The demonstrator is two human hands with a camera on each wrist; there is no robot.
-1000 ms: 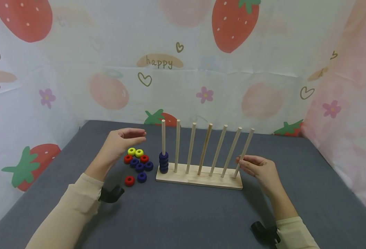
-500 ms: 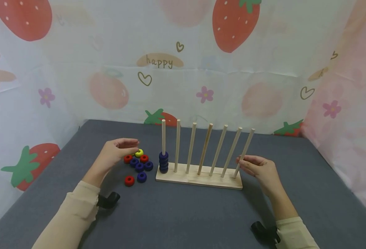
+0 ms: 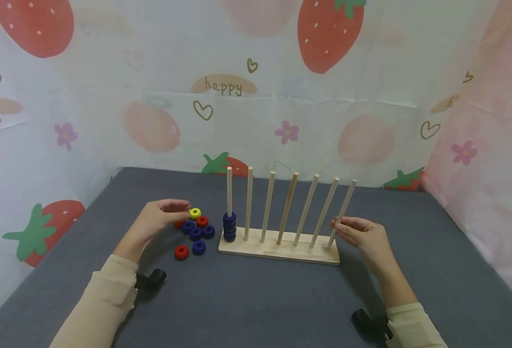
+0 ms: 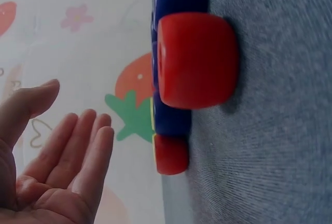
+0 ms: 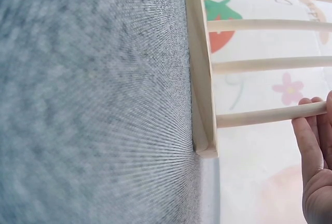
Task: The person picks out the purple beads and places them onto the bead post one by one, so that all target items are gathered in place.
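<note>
Left hand (image 3: 157,217), empty, fingers extended beside the yellow ring (image 3: 196,214), should pinch squarely while the right hand (image 3: 364,235), gripping the rightmost peg (image 3: 347,198), should steady the rack (image 3: 256,248).

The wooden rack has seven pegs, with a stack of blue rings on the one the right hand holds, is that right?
No: the head view shows the stack of blue rings on the leftmost peg instead. The wooden rack does have seven, and the right hand holds the rightmost peg.
</note>
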